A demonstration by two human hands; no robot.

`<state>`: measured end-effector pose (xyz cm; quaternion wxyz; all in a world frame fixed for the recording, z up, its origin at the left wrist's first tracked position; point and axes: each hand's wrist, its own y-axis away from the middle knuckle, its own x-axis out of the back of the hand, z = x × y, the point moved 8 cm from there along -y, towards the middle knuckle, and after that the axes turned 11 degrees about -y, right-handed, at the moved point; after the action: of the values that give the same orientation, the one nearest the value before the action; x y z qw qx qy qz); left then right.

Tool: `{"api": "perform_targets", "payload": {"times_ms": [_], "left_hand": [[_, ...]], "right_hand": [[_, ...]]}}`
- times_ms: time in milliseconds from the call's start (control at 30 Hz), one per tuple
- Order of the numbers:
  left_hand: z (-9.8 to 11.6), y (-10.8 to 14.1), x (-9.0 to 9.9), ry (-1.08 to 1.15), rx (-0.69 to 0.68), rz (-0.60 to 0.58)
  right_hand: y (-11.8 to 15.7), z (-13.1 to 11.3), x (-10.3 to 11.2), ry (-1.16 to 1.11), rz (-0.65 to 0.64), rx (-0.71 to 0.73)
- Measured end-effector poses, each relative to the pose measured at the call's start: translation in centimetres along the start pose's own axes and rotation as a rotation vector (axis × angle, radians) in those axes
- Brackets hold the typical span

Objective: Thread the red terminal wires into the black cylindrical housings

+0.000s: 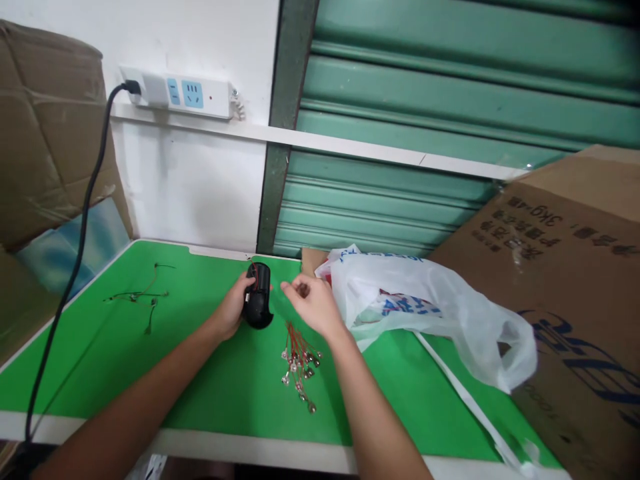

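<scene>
My left hand (234,305) is closed around a black plastic housing (259,300) with a rounded lower end and a small notch at its lower right. A thin red wire (255,275) runs along the housing's upper part and sticks out past its top. To the right, my right hand (311,299) hovers apart from the housing, its fingers curled; whatever is in them, if anything, is too small to make out. Just below the right hand, a bunch of red-wired metal contacts (300,367) lies spread on the green tabletop (210,393).
Several loose thin wires (137,295) lie at the left. A white plastic bag (400,287) and a white strap (460,387) are on the right. Cardboard boxes (565,280) flank the table. A black cable (85,227) hangs from the wall power strip (190,97) down the left side.
</scene>
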<state>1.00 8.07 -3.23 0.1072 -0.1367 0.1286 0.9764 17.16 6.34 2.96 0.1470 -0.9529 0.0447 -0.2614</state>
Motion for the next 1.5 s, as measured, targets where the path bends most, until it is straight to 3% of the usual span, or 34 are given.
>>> {"api": "perform_targets", "payload": {"times_ms": [133, 267, 433, 800, 967, 1200, 1500], "left_hand": [[-1.1, -0.6, -0.7, -0.131, -0.032, -0.07], [-1.2, -1.0, -1.5, -0.164, -0.142, -0.131], [-0.6, -0.9, -1.7, -0.088, -0.168, -0.15], [0.1, -0.2, -0.7, -0.091, -0.183, -0.004], [0.3, -0.3, -0.4, -0.075, -0.18, 0.033], [0.7, 0.3, 0.4, -0.099, -0.109, 0.09], [0.9, 0.3, 0.3, -0.149, -0.122, 0.108]], "right_hand": [[0.0, -1.4, -1.3, -0.323, 0.032, 0.034], [0.4, -1.9, -2.9, -0.415, -0.022, 0.031], [0.6, -2.1, -2.7, -0.279, -0.001, 0.114], [1.6, -4.2, -2.2, -0.045, 0.102, 0.354], [1.9, -4.7, -2.5, -0.066, 0.073, 0.405], [1.7, -2.9, -2.8, -0.1, 0.089, 0.239], [1.5, -1.6, -2.9, -0.353, 0.115, 0.045]]}}
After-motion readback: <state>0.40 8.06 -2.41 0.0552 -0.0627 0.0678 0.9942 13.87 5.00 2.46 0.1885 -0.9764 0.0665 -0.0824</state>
